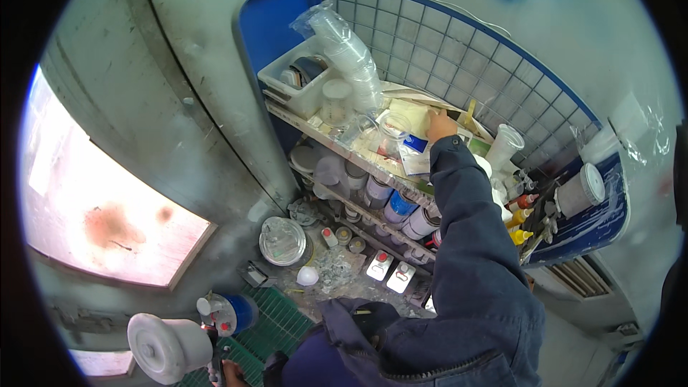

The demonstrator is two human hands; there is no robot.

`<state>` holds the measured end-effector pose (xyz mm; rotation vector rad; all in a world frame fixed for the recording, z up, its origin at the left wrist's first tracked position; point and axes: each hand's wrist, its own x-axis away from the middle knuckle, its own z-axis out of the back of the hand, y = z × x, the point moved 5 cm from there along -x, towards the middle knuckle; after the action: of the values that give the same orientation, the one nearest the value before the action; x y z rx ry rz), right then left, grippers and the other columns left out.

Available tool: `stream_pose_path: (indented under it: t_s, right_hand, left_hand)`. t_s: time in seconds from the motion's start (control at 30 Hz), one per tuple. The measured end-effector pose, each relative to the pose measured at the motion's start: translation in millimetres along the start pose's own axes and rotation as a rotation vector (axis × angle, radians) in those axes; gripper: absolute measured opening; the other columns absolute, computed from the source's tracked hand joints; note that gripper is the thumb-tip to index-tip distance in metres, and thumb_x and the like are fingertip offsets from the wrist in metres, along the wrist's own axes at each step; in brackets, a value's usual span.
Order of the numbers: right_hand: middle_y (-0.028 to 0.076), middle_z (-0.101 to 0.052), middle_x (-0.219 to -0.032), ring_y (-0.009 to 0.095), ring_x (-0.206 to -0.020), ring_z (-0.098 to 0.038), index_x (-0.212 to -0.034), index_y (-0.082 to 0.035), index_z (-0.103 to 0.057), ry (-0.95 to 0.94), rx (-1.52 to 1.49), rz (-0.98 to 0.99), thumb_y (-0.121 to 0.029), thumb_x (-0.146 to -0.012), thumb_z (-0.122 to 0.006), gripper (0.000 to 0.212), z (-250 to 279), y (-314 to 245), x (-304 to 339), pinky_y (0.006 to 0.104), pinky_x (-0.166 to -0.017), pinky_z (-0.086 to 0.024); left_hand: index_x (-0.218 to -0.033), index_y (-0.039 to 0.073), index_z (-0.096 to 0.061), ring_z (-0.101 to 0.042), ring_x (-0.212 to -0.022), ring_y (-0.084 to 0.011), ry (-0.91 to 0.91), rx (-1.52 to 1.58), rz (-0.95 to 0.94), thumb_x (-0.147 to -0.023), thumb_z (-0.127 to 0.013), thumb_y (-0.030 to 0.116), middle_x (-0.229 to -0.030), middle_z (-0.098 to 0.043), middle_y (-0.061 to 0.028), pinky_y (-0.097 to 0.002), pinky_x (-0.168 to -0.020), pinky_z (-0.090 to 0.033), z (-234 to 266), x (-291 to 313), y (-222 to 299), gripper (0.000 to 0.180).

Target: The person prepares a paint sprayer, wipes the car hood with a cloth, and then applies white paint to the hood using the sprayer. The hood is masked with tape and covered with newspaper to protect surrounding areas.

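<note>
Head: left hand [232, 373] grips spray gun [179, 350]; right hand [442, 127] beside packet [413, 155], grip unclear.

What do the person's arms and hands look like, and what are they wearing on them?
The right arm wears a long, baggy, dark navy sleeve with creases. Its cuff has a small round dark fastener. The right hand is bare, with no glove. Only part of the left hand shows, also bare; its sleeve is too hidden to describe well.
</note>
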<state>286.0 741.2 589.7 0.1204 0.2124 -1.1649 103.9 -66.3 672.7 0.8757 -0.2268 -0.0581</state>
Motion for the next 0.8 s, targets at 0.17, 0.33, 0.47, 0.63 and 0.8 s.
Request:
stream_pose_path:
  t_s: [0.17,0.33,0.47,0.63,0.8]
  right_hand:
    - [0.013,-0.072,-0.108,0.033,-0.102,-0.071,-0.103,-0.010,-0.075,0.012,0.068,-0.135,-0.020,-0.092,-0.059,0.022,-22,43,-14,0.0465,-0.082,-0.057]
    - [0.017,-0.073,-0.094,0.034,-0.091,-0.072,-0.087,-0.008,-0.069,0.477,0.156,-0.160,-0.035,-0.087,-0.064,0.027,85,3,-10,0.0478,-0.074,-0.057]
    - [0.025,-0.070,-0.100,0.037,-0.088,-0.070,-0.117,-0.001,-0.055,0.831,-0.421,0.244,-0.027,-0.096,-0.061,0.034,230,-54,5,0.0438,-0.071,-0.055]
    - [0.012,-0.065,-0.124,0.021,-0.106,-0.066,-0.143,-0.004,-0.049,-0.286,-1.813,0.598,-0.022,-0.096,-0.063,0.052,351,-284,174,0.0329,-0.087,-0.055]
    - [0.014,-0.064,-0.125,0.026,-0.108,-0.063,-0.140,-0.003,-0.050,-0.999,-2.333,0.956,-0.032,-0.100,-0.058,0.050,322,-477,361,0.0399,-0.098,-0.050]
  left_hand:
    - [-0.103,-0.004,-0.067,-0.059,-0.084,-0.0270,0.012,0.052,-0.080,-0.094,-0.058,0.018,-0.093,-0.066,-0.0132,-0.0394,-0.077,-0.048,2,4,-11,0.025]
    - [-0.116,-0.004,-0.067,-0.063,-0.100,-0.0294,0.018,0.096,0.123,-0.096,-0.059,0.019,-0.111,-0.069,-0.0195,-0.0419,-0.088,-0.050,34,15,-60,0.032]
    - [-0.084,0.006,-0.055,-0.047,-0.059,-0.0076,0.233,0.585,0.045,-0.091,-0.061,0.008,-0.068,-0.052,0.0025,-0.0260,-0.054,-0.036,48,16,-131,0.009]
    - [-0.068,0.005,-0.055,-0.050,-0.060,-0.0090,0.276,0.565,0.097,-0.086,-0.064,0.008,-0.063,-0.054,0.0018,-0.0273,-0.059,-0.037,117,27,-150,0.021]
    - [-0.066,0.004,-0.054,-0.051,-0.059,-0.0099,0.391,0.527,0.102,-0.088,-0.062,0.007,-0.061,-0.054,0.0002,-0.0295,-0.057,-0.037,199,62,-228,0.023]
